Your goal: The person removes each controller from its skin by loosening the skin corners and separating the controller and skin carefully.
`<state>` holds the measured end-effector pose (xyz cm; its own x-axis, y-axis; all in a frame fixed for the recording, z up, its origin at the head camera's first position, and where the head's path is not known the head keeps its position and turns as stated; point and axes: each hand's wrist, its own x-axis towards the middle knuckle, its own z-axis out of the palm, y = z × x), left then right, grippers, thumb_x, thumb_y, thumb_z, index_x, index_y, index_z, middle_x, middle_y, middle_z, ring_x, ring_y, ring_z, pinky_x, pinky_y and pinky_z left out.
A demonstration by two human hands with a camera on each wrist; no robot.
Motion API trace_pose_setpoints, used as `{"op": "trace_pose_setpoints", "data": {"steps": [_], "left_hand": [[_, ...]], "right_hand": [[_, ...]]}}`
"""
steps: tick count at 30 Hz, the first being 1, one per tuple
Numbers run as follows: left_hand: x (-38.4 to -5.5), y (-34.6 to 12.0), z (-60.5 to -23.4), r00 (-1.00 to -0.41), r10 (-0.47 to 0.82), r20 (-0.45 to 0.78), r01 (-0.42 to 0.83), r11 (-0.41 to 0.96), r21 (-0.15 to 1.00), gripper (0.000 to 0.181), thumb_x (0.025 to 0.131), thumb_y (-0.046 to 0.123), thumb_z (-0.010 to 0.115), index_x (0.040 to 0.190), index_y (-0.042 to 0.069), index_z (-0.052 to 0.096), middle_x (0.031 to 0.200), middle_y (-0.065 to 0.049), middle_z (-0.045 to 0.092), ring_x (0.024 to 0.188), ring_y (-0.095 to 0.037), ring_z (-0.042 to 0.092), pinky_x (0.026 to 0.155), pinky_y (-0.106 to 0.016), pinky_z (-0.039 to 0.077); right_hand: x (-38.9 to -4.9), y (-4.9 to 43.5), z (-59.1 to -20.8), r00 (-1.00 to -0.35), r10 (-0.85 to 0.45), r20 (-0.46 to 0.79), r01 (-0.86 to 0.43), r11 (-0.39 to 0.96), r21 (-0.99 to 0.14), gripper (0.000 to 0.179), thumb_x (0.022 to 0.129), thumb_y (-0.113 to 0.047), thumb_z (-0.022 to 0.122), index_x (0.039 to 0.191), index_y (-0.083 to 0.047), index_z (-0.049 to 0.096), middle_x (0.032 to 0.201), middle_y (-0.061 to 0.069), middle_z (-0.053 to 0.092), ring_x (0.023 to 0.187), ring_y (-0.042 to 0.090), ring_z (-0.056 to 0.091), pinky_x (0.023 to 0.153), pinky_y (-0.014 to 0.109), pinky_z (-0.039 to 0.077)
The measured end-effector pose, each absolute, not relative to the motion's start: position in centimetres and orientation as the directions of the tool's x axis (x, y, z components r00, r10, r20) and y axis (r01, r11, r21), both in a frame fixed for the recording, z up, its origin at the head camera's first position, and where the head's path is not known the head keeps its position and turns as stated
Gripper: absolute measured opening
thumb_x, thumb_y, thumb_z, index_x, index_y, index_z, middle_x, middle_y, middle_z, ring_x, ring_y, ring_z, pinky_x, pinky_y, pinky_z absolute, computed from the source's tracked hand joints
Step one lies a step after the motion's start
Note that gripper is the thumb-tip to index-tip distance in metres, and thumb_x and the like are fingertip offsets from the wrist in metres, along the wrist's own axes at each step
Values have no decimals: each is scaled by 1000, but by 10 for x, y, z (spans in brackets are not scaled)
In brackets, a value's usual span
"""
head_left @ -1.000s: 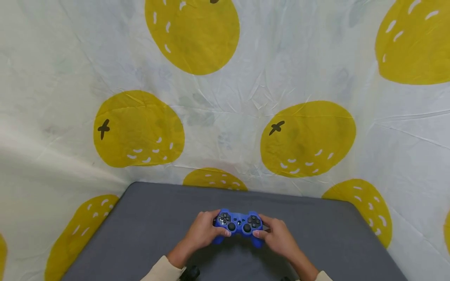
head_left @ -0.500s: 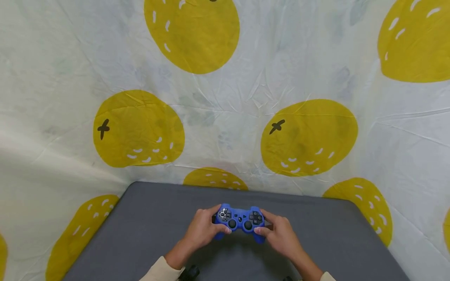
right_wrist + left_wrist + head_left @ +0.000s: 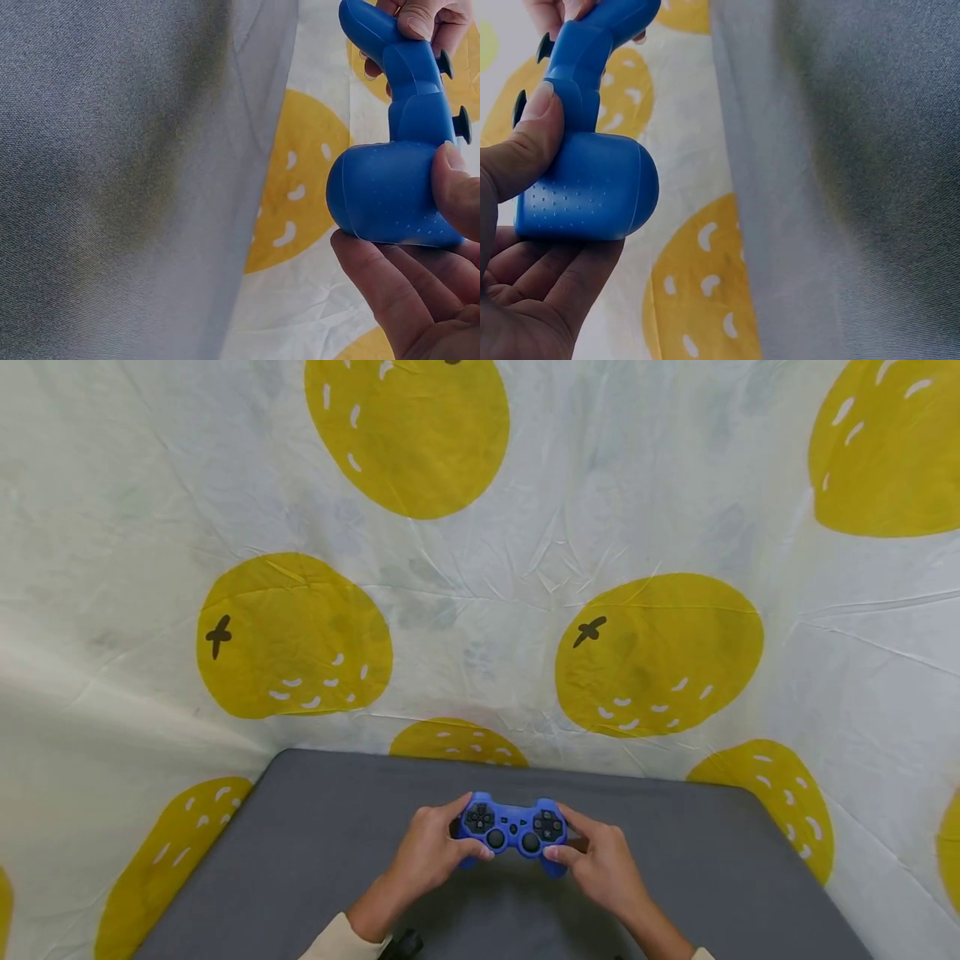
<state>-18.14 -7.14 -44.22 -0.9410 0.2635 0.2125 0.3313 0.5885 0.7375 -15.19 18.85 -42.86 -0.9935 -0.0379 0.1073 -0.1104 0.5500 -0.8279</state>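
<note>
Both hands hold a blue game controller (image 3: 513, 821) above the grey surface, its black buttons and thumbsticks facing up toward the head camera. My left hand (image 3: 429, 850) grips its left end, the thumb lying near the left stick. At the opposite end, my right hand (image 3: 603, 860) grips with its thumb near the right stick. In the left wrist view, the left grip of the controller (image 3: 589, 184) sits between thumb and fingers. Dotted texture covers the grip of the controller (image 3: 390, 191) in the right wrist view, where fingers support it from beneath.
A grey cloth-covered table (image 3: 337, 802) lies under the hands, with the controller's shadow on it. Behind and at the sides hangs a white sheet (image 3: 480, 643) printed with large yellow fruit shapes. Dark wrist-worn gear (image 3: 405, 943) shows by the left sleeve.
The controller has risen slightly in the head view and tilted a little, its face showing more fully. Both hands keep their grip on it throughout.
</note>
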Motion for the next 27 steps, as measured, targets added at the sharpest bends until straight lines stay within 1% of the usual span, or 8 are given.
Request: {"op": "trace_pose_setpoints", "data": {"steps": [6,10,12,16,19,21,24,27], "left_hand": [[-178,-71,-439,-935,263,239,351,574,740,82,77,34,92,146,2,60,90,-19,77,63,-2,46,64,-21,43],[-176,-71,-438,-924,254,284,380,570,728,82,75,33,94,144,2,62,75,-9,71,61,-1,42,63,-20,42],[-174,-71,-438,-920,251,301,392,559,730,83,74,32,95,144,2,62,64,0,60,59,-1,38,60,-20,40],[-174,-70,-436,-913,241,328,407,538,738,84,71,30,96,143,3,63,58,10,42,56,1,33,58,-20,37],[-174,-69,-433,-908,241,343,420,524,741,83,70,29,97,142,2,64,67,3,62,58,0,39,59,-20,39],[-174,-69,-432,-906,247,343,422,516,745,82,71,29,97,141,2,64,87,-9,77,64,0,50,62,-20,45],[-174,-70,-431,-909,261,324,415,498,762,80,72,27,96,141,0,64,111,-18,79,72,-4,61,65,-22,51],[-172,-73,-430,-909,283,305,409,467,784,79,75,25,94,142,-1,62,113,-17,79,79,-1,67,67,-21,55]], "right_hand": [[-150,187,-426,-991,-18,134,-123,533,-837,59,85,-6,84,140,-8,67,111,18,79,81,15,79,57,24,52],[-148,187,-425,-989,-14,151,-135,526,-839,59,84,-6,84,141,-9,66,110,18,80,80,14,79,57,24,52],[-146,187,-425,-986,-16,168,-151,525,-838,60,84,-6,85,141,-9,67,107,18,80,78,14,79,56,24,52],[-145,189,-422,-974,-16,227,-200,535,-821,60,81,-6,86,139,-8,68,100,17,81,75,12,79,55,24,52],[-143,189,-421,-964,-13,265,-229,545,-807,61,80,-7,88,138,-8,69,96,16,81,73,10,78,56,23,52],[-142,190,-420,-960,-9,281,-240,545,-803,61,79,-7,88,137,-7,69,96,16,81,72,9,77,56,23,54],[-139,189,-420,-960,3,280,-234,539,-809,61,79,-7,89,137,-7,69,96,14,81,72,8,76,57,23,55],[-136,188,-420,-961,14,278,-227,535,-813,62,78,-5,89,136,-7,70,95,13,82,71,6,76,59,21,56]]}}
